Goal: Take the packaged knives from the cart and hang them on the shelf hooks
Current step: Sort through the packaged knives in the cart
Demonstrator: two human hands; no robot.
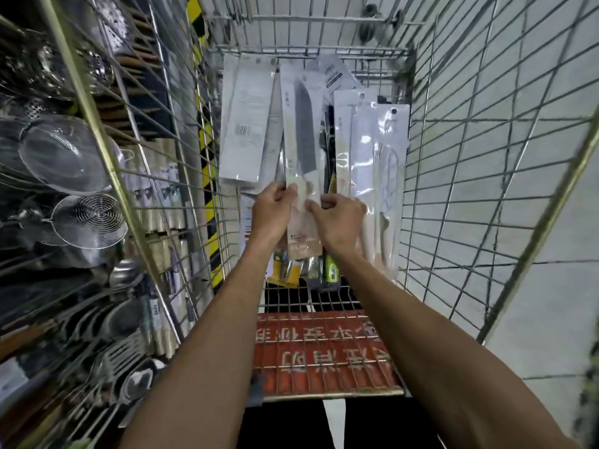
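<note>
Left hand [271, 210] and right hand [341, 219] are both pinching the packaged knife [304, 134] at its near handle end, over other packs [246, 124] mid-cart [453, 189]. That's likely so the blade is pointing away.

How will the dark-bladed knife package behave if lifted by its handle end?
The packaged knife probably stays stiff, since a long blade lies inside. Its glossy sleeve looks slippery; the left hand and right hand both pinch it. Held at the handle end, it may feel blade-heavy.
</note>
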